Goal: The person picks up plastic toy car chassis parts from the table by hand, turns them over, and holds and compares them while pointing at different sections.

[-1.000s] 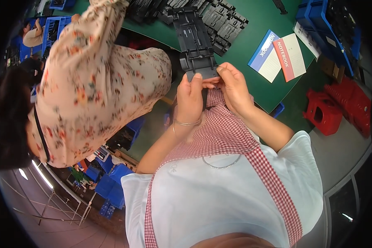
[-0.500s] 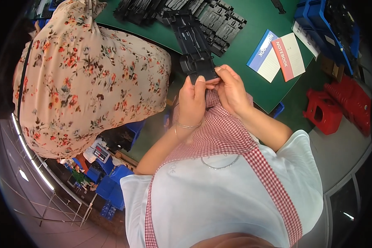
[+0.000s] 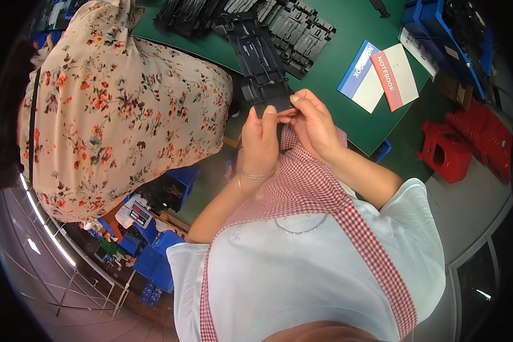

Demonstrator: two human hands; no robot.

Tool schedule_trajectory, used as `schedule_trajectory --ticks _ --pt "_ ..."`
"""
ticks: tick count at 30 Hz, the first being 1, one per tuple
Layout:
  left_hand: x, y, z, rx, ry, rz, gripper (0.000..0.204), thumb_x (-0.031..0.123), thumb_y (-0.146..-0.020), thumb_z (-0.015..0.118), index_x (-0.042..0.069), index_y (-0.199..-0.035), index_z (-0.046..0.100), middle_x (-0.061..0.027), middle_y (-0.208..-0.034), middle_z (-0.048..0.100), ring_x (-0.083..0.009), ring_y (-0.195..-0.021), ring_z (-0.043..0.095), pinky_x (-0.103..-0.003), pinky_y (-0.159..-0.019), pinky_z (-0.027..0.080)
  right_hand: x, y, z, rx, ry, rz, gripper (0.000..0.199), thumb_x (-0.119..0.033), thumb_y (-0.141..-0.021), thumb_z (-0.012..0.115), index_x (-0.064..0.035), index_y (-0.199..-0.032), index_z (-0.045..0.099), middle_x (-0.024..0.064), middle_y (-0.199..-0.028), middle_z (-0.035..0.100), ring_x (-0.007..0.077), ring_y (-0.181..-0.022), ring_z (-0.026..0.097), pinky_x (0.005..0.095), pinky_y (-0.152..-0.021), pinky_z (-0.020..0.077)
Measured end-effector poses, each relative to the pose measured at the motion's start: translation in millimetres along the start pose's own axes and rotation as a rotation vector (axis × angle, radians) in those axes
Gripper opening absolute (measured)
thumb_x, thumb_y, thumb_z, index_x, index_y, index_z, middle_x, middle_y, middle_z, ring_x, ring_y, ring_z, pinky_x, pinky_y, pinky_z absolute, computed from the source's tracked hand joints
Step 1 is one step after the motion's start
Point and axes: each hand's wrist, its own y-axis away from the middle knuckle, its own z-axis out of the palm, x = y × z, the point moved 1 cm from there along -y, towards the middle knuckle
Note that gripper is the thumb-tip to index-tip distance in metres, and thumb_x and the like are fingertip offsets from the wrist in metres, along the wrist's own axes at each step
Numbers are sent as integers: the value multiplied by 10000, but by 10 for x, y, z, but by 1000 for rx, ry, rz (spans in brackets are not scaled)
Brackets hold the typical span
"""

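A long black molded plastic part (image 3: 261, 60), with slots and raised ribs along it, is held by its near end between my two hands. My left hand (image 3: 260, 134) grips the near left corner, thumb on top and fingers hidden underneath. At the near right corner my right hand (image 3: 313, 122) pinches the edge between thumb and fingers. The far end of the part reaches over the green table (image 3: 347, 25). Beyond it lie rows of similar black plastic parts (image 3: 302, 34), partly covered by the held one.
Two notebooks, one blue (image 3: 360, 77) and one red (image 3: 394, 77), lie on the table to the right. Blue bins (image 3: 427, 28) with black parts stand at the far right, above red plastic stools (image 3: 447, 154). Close on my left is a person in floral clothing (image 3: 125, 108).
The black part and my hands have shifted slightly left in the picture. Both hands keep their hold on its near end. The person on my left has moved a little.
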Motion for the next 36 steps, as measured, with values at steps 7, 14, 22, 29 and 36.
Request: schedule_trajectory --ticks 7,14,22,29,36 --pt "227 -304 24 -48 -234 -10 230 114 -949 397 -62 -979 542 -110 -917 663 -120 -794 613 -242 -734 485 -140 -317 77 24 -59 27 108 -112 -913 451 -55 -823 469 61 -802 542 148 -741 531 303 -711 449" --pt "317 -736 304 3 -42 -18 225 111 -952 387 -57 -998 530 -106 -901 660 -117 -786 610 -243 -733 486 -585 -585 228 7 -43 10 112 -106 -917 435 -47 -828 467 72 -816 552 147 -758 533 301 -724 447" --pt "490 -1404 694 -21 -78 26 236 125 -959 382 -54 -1006 528 -101 -901 660 -115 -783 611 -238 -726 488 -1159 -1132 188 -17 -29 -46 74 -97 -916 436 -38 -876 453 104 -821 600 149 -738 585 258 -665 457" --pt "589 -1806 947 -36 -82 29 239 132 -959 390 -56 -1007 531 -104 -914 662 -118 -802 616 -234 -736 487 -1517 -1458 182 44 -42 -32 82 -110 -910 452 -42 -864 452 101 -780 595 156 -697 586 251 -645 453" --pt "584 -2097 1050 -31 -18 -50 226 117 -952 390 -55 -1038 508 -117 -928 626 -149 -786 604 -253 -725 490 -1722 -1667 209 45 -26 -11 75 -98 -913 442 -44 -864 462 86 -804 584 152 -744 571 267 -686 445"
